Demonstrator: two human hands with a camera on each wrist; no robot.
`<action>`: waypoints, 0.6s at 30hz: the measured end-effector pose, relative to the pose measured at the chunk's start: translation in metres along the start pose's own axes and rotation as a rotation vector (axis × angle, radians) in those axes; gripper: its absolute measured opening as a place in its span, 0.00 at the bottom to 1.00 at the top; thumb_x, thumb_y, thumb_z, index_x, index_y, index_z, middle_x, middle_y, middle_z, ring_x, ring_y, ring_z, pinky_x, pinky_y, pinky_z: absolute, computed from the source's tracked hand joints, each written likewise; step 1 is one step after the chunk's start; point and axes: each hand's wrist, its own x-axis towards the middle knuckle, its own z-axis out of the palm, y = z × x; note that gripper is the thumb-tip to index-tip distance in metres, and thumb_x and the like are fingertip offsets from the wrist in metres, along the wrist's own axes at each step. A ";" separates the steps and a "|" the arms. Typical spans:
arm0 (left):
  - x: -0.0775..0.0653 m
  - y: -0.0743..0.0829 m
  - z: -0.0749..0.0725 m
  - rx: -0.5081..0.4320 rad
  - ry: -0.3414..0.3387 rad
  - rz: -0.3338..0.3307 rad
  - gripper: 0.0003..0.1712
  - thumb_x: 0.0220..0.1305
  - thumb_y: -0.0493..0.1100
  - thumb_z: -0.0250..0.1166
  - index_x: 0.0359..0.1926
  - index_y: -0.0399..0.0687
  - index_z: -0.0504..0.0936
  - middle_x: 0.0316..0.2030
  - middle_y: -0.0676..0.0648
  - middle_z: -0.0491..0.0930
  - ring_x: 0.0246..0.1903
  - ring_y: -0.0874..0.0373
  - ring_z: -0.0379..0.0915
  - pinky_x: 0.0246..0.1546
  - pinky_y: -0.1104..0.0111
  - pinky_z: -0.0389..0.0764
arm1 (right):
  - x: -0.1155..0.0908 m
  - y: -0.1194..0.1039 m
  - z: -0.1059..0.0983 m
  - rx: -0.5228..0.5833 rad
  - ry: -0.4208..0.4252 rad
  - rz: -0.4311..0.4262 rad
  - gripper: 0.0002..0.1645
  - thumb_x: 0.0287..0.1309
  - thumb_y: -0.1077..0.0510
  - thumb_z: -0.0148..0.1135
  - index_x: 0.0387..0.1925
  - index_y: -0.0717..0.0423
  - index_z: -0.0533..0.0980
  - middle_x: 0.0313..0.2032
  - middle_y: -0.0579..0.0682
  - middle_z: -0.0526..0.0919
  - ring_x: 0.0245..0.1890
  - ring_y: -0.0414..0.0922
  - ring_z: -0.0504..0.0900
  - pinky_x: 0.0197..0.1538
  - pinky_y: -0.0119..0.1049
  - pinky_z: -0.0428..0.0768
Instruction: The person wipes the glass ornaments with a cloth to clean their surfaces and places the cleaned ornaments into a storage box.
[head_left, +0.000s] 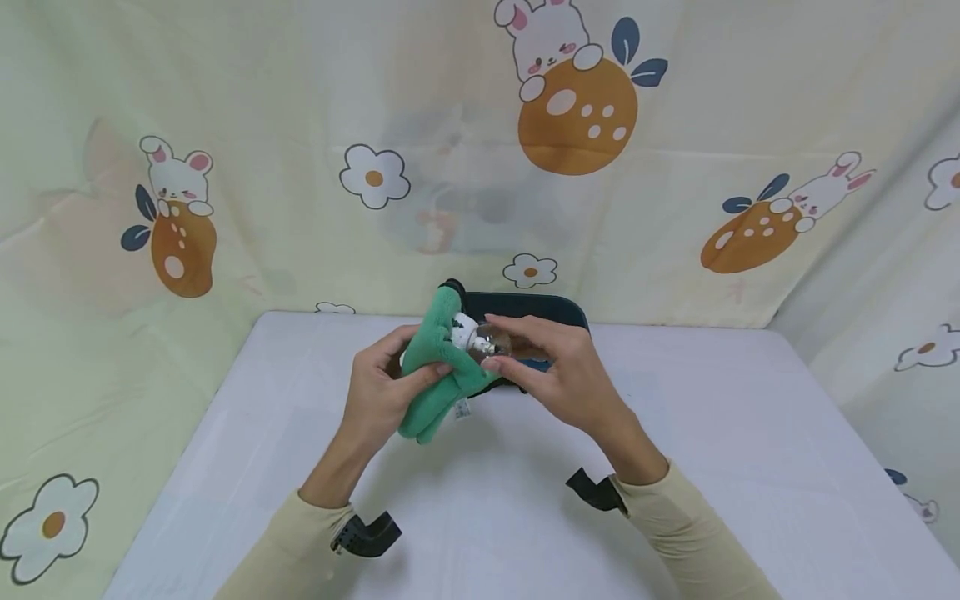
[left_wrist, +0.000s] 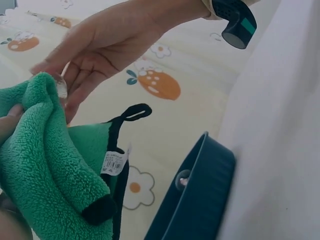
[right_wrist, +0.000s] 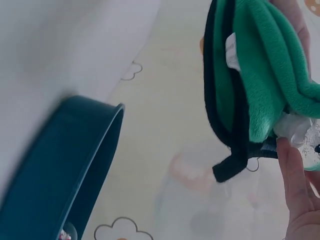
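A small snow globe (head_left: 491, 340), a clear dome on a white base with a little figure inside, is held up over the table. My left hand (head_left: 386, 379) grips a folded green towel (head_left: 429, 354) with dark edging, wrapped against the white base. From the other side, the thumb and fingers of my right hand (head_left: 561, 367) pinch the clear dome. In the right wrist view, fingertips touch the dome (right_wrist: 292, 129) beside the towel (right_wrist: 265, 80). Towel folds hide part of the base. A white label (left_wrist: 115, 162) hangs from the towel.
Behind the hands stands a dark teal basin (head_left: 525, 306) on the white-covered table (head_left: 675, 433). Another small clear globe (left_wrist: 182, 180) lies inside it. A patterned curtain (head_left: 285, 167) hangs along the table's far edge.
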 end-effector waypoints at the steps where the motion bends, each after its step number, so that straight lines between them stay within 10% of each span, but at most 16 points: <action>1: 0.000 0.000 0.000 0.003 0.003 0.006 0.23 0.60 0.32 0.73 0.56 0.41 0.82 0.50 0.43 0.84 0.46 0.50 0.83 0.45 0.61 0.87 | 0.000 -0.001 0.000 0.020 0.000 0.030 0.30 0.55 0.68 0.74 0.61 0.62 0.79 0.51 0.53 0.87 0.43 0.42 0.88 0.46 0.33 0.86; 9: -0.001 0.000 0.001 -0.009 0.035 0.060 0.21 0.58 0.28 0.73 0.53 0.38 0.83 0.47 0.42 0.84 0.46 0.51 0.82 0.47 0.61 0.86 | 0.000 -0.006 0.000 0.095 -0.040 0.196 0.25 0.63 0.64 0.68 0.61 0.56 0.79 0.46 0.48 0.86 0.41 0.41 0.85 0.43 0.34 0.87; 18: 0.000 0.002 0.000 -0.020 0.018 0.068 0.21 0.58 0.28 0.73 0.53 0.39 0.83 0.48 0.42 0.85 0.48 0.50 0.82 0.46 0.60 0.87 | 0.000 0.000 0.002 -0.140 -0.057 -0.103 0.32 0.64 0.56 0.68 0.67 0.63 0.73 0.50 0.53 0.82 0.41 0.42 0.82 0.43 0.31 0.84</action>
